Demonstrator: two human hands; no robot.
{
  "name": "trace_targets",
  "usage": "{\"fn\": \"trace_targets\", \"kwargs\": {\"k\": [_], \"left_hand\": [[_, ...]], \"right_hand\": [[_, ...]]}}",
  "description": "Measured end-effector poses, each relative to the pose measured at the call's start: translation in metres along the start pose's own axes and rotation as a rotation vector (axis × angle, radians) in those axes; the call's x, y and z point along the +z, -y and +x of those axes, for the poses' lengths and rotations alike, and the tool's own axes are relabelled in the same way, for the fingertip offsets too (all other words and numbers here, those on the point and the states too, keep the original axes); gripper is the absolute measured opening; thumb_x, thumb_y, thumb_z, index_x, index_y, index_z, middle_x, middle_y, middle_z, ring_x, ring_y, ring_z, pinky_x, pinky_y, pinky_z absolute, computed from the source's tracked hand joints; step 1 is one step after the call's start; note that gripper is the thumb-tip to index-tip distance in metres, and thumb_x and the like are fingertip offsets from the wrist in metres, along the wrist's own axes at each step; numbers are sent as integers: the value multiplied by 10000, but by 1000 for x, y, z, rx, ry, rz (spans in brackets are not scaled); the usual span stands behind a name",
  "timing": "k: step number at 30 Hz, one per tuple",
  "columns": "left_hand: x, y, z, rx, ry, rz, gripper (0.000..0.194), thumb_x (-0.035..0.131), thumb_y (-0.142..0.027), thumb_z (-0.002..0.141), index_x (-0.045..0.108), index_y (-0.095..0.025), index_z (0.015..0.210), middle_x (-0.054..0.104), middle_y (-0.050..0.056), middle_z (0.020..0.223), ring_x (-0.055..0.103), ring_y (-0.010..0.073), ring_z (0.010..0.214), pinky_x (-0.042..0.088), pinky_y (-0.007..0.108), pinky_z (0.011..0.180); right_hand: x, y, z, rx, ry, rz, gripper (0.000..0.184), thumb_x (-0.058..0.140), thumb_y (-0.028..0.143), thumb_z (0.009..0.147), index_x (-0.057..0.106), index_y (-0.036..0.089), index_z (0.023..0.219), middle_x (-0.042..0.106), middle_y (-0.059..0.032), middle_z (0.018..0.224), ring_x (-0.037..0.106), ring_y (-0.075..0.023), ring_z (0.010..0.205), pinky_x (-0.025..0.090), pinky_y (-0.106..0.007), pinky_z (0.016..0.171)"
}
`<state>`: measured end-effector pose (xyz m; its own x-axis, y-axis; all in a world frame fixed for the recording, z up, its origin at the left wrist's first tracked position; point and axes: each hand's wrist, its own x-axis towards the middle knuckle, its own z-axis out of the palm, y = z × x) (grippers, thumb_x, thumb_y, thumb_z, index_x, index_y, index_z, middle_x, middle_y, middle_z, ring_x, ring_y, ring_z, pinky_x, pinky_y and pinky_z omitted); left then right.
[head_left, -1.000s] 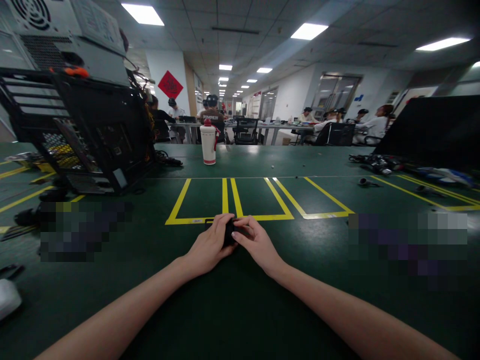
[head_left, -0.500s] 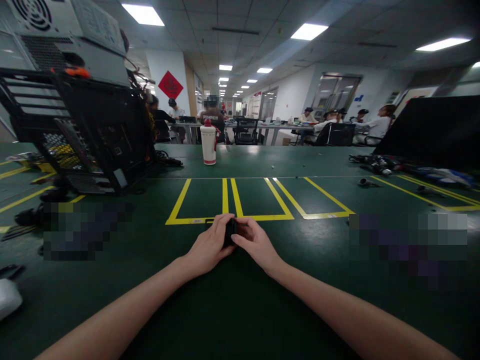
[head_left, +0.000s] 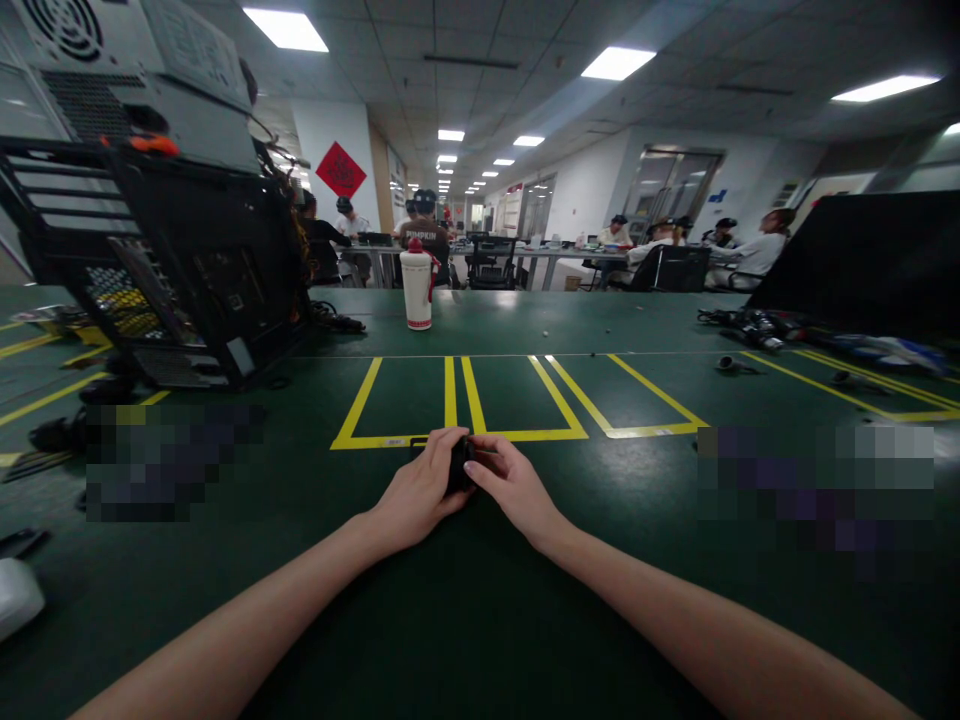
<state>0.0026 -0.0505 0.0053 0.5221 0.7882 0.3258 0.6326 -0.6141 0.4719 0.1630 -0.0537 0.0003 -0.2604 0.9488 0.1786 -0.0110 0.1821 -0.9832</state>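
Both hands meet around a small black object (head_left: pixel 460 466) low over the green table, just in front of the yellow tape. My left hand (head_left: pixel 424 492) wraps over its left side, fingers lying across the top. From the right, my right hand (head_left: pixel 519 487) grips its edge between thumb and fingers. Most of the object is covered, so its kind does not show. A dark corner of it peeks out past the left fingers, near the tape.
Yellow tape outlines (head_left: pixel 510 435) mark the green table (head_left: pixel 480 620). A white bottle (head_left: pixel 418 290) with a red cap stands beyond. At left is an open computer case (head_left: pixel 225 280); at right a black monitor (head_left: pixel 870 260) and cables (head_left: pixel 750 328). People sit at far desks.
My right thumb has shifted slightly on the black object. Both arms and the object otherwise stay in place.
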Motion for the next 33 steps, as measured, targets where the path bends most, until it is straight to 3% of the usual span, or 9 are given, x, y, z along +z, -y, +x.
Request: {"fn": "trace_targets", "kwargs": {"k": [10, 18, 29, 33], "left_hand": [[0, 0, 0, 5, -8, 17, 584, 521, -227, 761, 176, -255, 1232, 307, 75, 1264, 475, 224, 1057, 466, 405, 830], [4, 3, 1, 20, -35, 4, 592, 538, -206, 739, 195, -258, 1219, 317, 68, 1251, 482, 223, 1041, 459, 409, 833], [2, 2, 0, 5, -20, 11, 581, 522, -221, 752, 186, -263, 1225, 308, 70, 1261, 476, 230, 1056, 465, 416, 823], [2, 2, 0, 13, -19, 5, 596, 526, -211, 747, 178, -268, 1227, 301, 74, 1270, 468, 237, 1068, 457, 427, 831]], "right_hand": [[1, 0, -2, -62, 25, 88, 147, 531, 189, 750, 490, 225, 887, 540, 8, 973, 534, -158, 999, 444, -328, 868], [0, -1, 0, 1, -2, 24, 312, 547, 205, 738, 479, 226, 1041, 529, -25, 1092, 503, -166, 1051, 399, -357, 931], [3, 4, -5, -35, 17, 73, 173, 538, 199, 740, 491, 214, 907, 544, -8, 996, 539, -168, 994, 457, -340, 858], [2, 6, -5, -18, 8, 72, 256, 536, 190, 740, 475, 228, 986, 533, -15, 1048, 525, -169, 1023, 443, -353, 888]]}}
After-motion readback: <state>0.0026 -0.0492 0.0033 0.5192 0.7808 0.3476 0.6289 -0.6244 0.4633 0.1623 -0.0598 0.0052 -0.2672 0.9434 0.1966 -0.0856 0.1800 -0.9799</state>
